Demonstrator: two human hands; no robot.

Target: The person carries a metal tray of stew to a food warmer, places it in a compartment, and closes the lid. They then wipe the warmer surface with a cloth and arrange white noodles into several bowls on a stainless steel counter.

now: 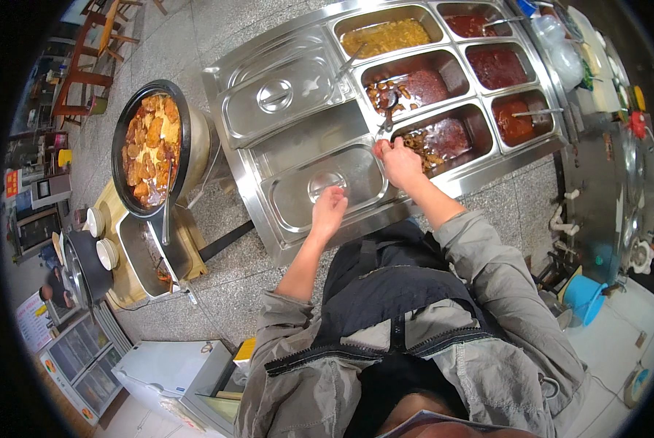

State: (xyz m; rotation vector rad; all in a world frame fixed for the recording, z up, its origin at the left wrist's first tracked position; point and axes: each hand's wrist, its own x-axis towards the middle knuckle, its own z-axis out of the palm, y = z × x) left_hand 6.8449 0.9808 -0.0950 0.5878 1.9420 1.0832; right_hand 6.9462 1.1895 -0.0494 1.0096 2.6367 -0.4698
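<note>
My left hand (329,212) is over the near steel lid (294,203), its curled fingers at the lid's round recessed handle (321,180). Whether they grip it I cannot tell. My right hand (402,165) is at the corner between this lid and a steel pan of chopped brown food in red oil (441,143). Its fingers are bunched around a reddish spot, and I cannot tell if anything is held. Just beyond them, a dark ladle (390,107) leans on the rim of a pan of peanuts in red oil (429,87).
Three smaller pans of red sauce, such as this one (496,65), line the right side. A yellow-food pan (387,37) sits at the far edge. Another lid (283,98) lies beyond an uncovered slot (310,139). Left stands a black-rimmed pot of stew (152,142) with a ladle.
</note>
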